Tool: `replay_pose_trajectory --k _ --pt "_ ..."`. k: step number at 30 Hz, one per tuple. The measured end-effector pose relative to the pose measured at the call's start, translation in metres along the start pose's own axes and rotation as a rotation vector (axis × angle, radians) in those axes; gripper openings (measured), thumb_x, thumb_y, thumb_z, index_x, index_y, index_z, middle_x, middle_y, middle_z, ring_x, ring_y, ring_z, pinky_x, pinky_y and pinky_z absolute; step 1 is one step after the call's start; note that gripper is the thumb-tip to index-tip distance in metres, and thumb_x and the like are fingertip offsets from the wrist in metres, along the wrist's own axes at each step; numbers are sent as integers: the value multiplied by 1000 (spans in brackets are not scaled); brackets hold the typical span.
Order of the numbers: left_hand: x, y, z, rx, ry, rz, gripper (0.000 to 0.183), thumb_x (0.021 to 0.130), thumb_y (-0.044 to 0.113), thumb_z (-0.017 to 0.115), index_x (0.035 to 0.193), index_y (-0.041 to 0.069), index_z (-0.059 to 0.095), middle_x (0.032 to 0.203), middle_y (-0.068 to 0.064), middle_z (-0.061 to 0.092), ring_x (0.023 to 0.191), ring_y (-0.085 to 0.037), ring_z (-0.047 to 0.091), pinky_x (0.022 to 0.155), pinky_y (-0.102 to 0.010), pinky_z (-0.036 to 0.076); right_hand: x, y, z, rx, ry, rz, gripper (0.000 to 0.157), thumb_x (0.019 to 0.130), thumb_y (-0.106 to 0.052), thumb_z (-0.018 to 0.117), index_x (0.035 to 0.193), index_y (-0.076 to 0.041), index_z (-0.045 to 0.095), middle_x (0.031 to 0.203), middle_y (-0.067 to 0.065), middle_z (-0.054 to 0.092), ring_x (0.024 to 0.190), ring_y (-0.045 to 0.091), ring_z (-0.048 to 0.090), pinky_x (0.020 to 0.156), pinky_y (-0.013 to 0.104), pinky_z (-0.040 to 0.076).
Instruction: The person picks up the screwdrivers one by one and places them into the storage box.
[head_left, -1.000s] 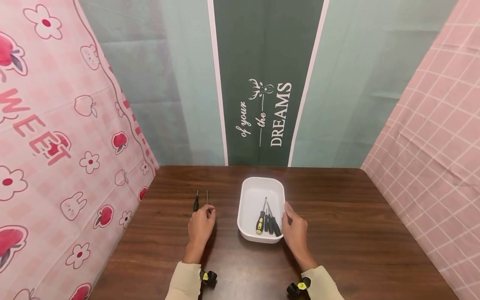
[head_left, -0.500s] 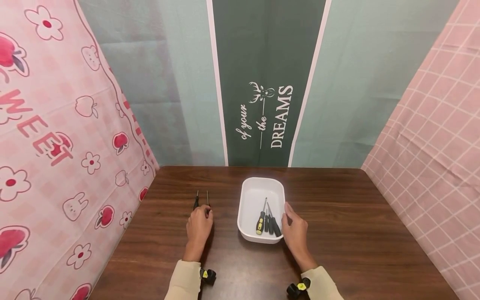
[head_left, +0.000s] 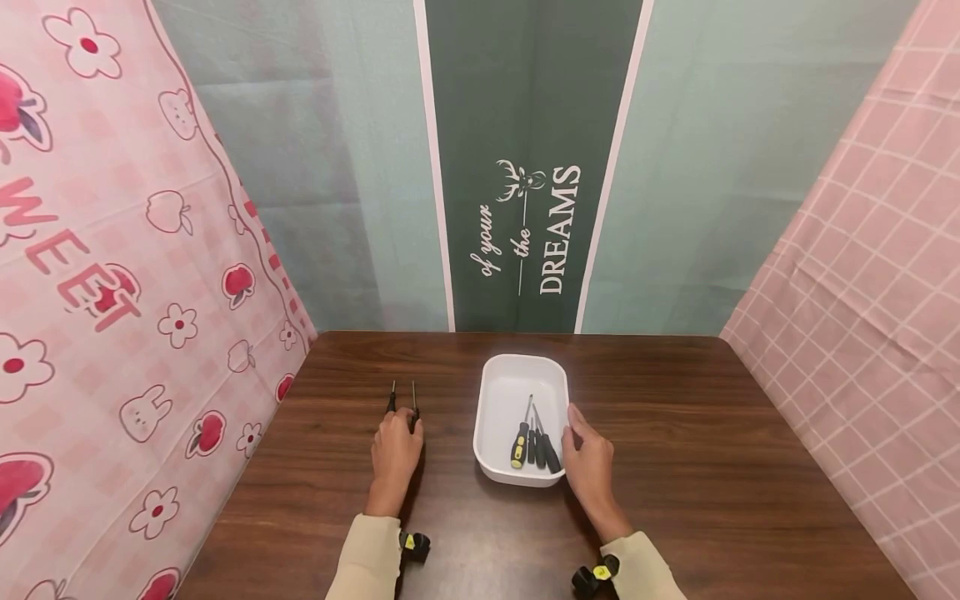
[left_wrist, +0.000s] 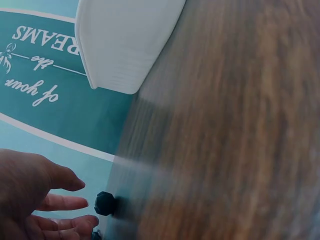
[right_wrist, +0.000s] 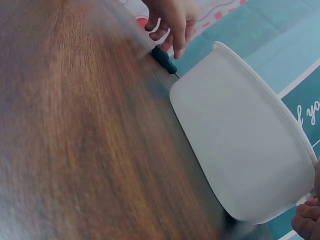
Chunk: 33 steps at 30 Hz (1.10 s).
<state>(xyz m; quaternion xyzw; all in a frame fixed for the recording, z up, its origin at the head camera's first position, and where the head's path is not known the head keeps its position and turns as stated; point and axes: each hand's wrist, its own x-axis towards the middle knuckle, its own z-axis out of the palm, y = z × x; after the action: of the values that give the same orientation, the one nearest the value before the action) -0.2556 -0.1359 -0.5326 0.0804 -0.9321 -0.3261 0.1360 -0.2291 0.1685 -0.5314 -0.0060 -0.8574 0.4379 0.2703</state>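
Two screwdrivers lie on the table at left with shafts pointing away from me: a dark-handled one and another just right of it. My left hand hovers over their handles. In the left wrist view its thumb and fingers are apart, beside the end of a black screwdriver handle. At the right side of a white plastic bin, my right hand grips the rim; part of that hand shows in the right wrist view. Inside the bin lie a black-and-yellow screwdriver and several black-handled ones.
The brown wooden table ends at a green printed cloth behind. Pink patterned cloth hangs at left and pink checked cloth at right.
My left hand has shifted slightly left, and more of the right-hand screwdriver's handle shows beside its fingers. The right hand and the bin stay in place.
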Motion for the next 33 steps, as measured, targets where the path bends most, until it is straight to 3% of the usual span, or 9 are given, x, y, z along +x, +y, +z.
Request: replay_pose_trajectory --k 24,30,33 --pt "8 -1 5 24 -34 -61 23 91 15 75 103 -4 70 99 -22 65 85 -44 68 67 -55 54 1 -1 0 -29 -1 1 37 90 8 65 127 9 63 128 22 64 121 35 60 99 47 45" --pt "12 0 8 32 -33 -74 24 91 20 75 93 -2 67 92 -21 63 84 -44 67 66 -55 52 2 -1 0 -35 -20 19 38 91 7 65 129 8 62 130 21 63 123 34 59 100 47 44" --pt "15 -1 10 47 -49 -96 27 92 24 73 97 -3 66 95 -23 63 87 -46 67 68 -57 52 2 -1 0 -39 -17 11 37 90 8 65 128 9 63 129 22 64 122 34 60 100 47 44"
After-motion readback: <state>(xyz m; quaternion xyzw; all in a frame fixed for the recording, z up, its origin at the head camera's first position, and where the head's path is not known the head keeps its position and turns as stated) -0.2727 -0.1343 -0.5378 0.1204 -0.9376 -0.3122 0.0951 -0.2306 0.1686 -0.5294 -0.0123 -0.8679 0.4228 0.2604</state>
